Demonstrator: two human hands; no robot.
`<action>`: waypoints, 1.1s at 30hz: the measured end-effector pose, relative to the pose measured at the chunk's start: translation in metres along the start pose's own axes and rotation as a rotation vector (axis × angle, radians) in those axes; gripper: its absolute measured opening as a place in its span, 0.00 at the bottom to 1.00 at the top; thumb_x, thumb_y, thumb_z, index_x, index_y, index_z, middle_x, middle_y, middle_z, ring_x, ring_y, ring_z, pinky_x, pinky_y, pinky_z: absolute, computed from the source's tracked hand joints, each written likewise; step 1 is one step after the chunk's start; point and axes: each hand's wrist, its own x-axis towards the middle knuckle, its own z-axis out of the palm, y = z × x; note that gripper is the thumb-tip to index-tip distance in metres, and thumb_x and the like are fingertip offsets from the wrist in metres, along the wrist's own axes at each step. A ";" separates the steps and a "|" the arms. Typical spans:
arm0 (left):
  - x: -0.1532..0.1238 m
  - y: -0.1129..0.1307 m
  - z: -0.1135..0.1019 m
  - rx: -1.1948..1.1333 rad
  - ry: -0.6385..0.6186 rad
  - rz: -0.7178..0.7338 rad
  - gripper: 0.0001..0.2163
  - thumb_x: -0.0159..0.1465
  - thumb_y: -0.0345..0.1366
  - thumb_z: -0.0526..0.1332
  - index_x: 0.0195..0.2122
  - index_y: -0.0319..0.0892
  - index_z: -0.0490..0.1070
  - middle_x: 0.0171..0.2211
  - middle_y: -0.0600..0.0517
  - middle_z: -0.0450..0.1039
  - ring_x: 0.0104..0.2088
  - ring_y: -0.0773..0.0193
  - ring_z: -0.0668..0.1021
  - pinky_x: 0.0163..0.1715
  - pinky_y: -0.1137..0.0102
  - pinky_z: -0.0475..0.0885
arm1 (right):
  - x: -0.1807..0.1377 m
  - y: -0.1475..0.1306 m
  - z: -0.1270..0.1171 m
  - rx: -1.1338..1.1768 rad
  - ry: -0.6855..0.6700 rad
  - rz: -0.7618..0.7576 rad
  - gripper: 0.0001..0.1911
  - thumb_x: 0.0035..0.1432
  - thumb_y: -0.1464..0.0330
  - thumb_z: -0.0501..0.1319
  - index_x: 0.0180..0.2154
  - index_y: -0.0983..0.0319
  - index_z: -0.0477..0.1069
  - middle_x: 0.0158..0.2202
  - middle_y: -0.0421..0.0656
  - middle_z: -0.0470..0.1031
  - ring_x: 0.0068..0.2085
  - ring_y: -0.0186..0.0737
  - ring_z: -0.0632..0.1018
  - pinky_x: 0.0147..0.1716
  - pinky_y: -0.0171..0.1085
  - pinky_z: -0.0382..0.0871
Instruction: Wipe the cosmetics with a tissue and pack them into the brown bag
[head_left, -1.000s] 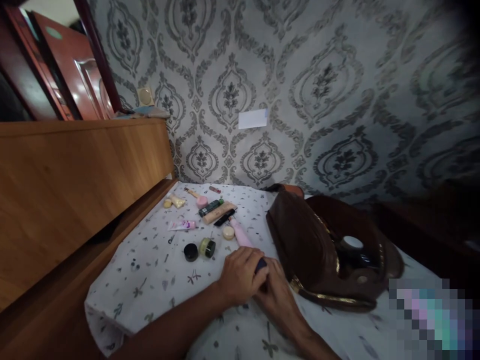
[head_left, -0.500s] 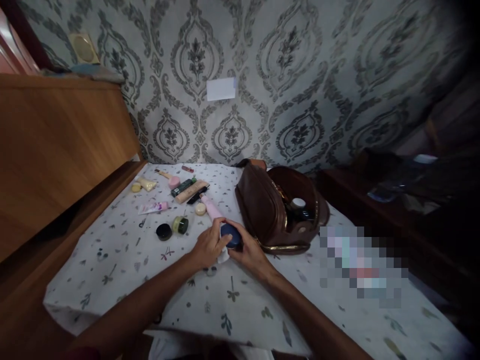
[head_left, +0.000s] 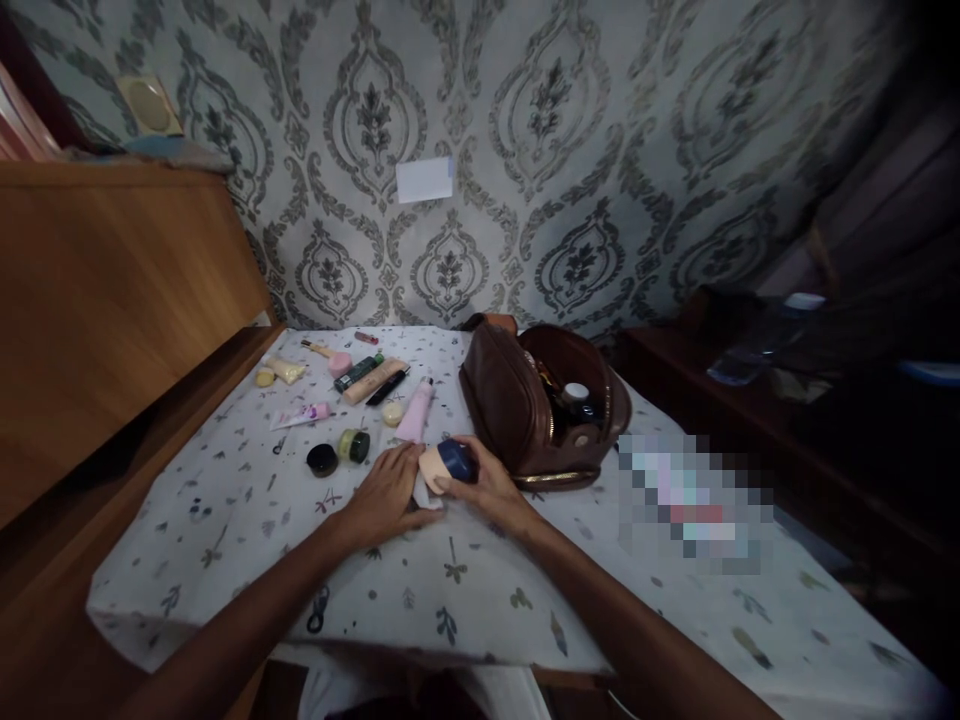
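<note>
Both hands meet mid-table: the right hand [head_left: 486, 483] grips a blue compact [head_left: 450, 462], the left hand [head_left: 386, 490] presses flat on a white cloth [head_left: 424, 495] beside it. Brown bag [head_left: 517, 405] gapes just right, cosmetics far left.

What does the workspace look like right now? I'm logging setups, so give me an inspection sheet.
Surface: table under a white cloth with small leaf prints.
Job's things: blue compact with a beige underside, held over a white tissue.
Clutter: open brown pouch with items inside; pink tube, two small jars, other tubes and sticks further back.
Grippers: right hand grips the compact; left hand rests on the tissue beside it.
Cables: nothing seen.
Surroundings: patterned wallpaper, wooden panel at left, dark furniture at right.
</note>
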 end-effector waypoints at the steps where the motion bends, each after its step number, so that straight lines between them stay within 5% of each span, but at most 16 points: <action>1: -0.002 0.000 0.000 -0.001 0.026 -0.014 0.33 0.63 0.51 0.60 0.63 0.35 0.56 0.61 0.34 0.62 0.63 0.43 0.62 0.61 0.49 0.59 | 0.000 0.000 0.000 -0.005 0.000 0.002 0.31 0.46 0.60 0.70 0.50 0.60 0.63 0.45 0.45 0.73 0.47 0.44 0.76 0.50 0.43 0.70; 4: -0.006 -0.003 -0.001 -0.030 0.111 -0.068 0.20 0.65 0.36 0.57 0.58 0.39 0.63 0.54 0.41 0.69 0.56 0.49 0.69 0.57 0.52 0.64 | 0.000 -0.003 -0.001 -0.084 -0.022 -0.027 0.33 0.46 0.60 0.70 0.52 0.62 0.62 0.46 0.46 0.72 0.48 0.45 0.75 0.51 0.44 0.68; 8: -0.008 -0.011 -0.011 -0.057 0.191 -0.122 0.19 0.66 0.29 0.50 0.57 0.40 0.64 0.51 0.42 0.72 0.52 0.52 0.73 0.53 0.54 0.68 | 0.000 -0.003 -0.003 -0.119 -0.102 -0.060 0.39 0.48 0.60 0.70 0.58 0.62 0.60 0.47 0.46 0.71 0.48 0.45 0.74 0.51 0.44 0.67; 15: -0.008 0.017 -0.023 -0.118 0.358 -0.091 0.21 0.69 0.31 0.48 0.63 0.43 0.57 0.58 0.42 0.66 0.58 0.55 0.70 0.58 0.56 0.66 | 0.001 0.010 0.000 -0.055 -0.100 -0.176 0.38 0.48 0.63 0.70 0.59 0.59 0.62 0.53 0.47 0.68 0.51 0.45 0.73 0.48 0.40 0.70; 20: -0.001 0.036 0.002 0.147 0.287 0.072 0.26 0.70 0.39 0.52 0.68 0.43 0.49 0.64 0.38 0.58 0.62 0.50 0.65 0.60 0.52 0.63 | 0.000 0.006 0.001 -0.222 -0.112 -0.236 0.20 0.49 0.67 0.68 0.44 0.62 0.67 0.35 0.39 0.71 0.36 0.38 0.72 0.35 0.34 0.68; 26: 0.004 0.024 0.009 0.152 0.247 -0.007 0.27 0.71 0.41 0.50 0.69 0.43 0.47 0.65 0.39 0.56 0.65 0.50 0.62 0.61 0.53 0.63 | -0.001 -0.001 -0.002 -0.333 -0.041 -0.183 0.21 0.46 0.64 0.70 0.40 0.62 0.67 0.30 0.36 0.69 0.30 0.35 0.69 0.30 0.33 0.63; 33: 0.000 0.018 0.005 0.008 0.266 -0.158 0.26 0.71 0.40 0.49 0.69 0.44 0.47 0.62 0.40 0.59 0.62 0.51 0.65 0.60 0.52 0.64 | -0.003 -0.004 -0.005 -0.389 -0.098 -0.288 0.35 0.48 0.66 0.70 0.57 0.61 0.64 0.50 0.48 0.73 0.46 0.45 0.75 0.45 0.41 0.68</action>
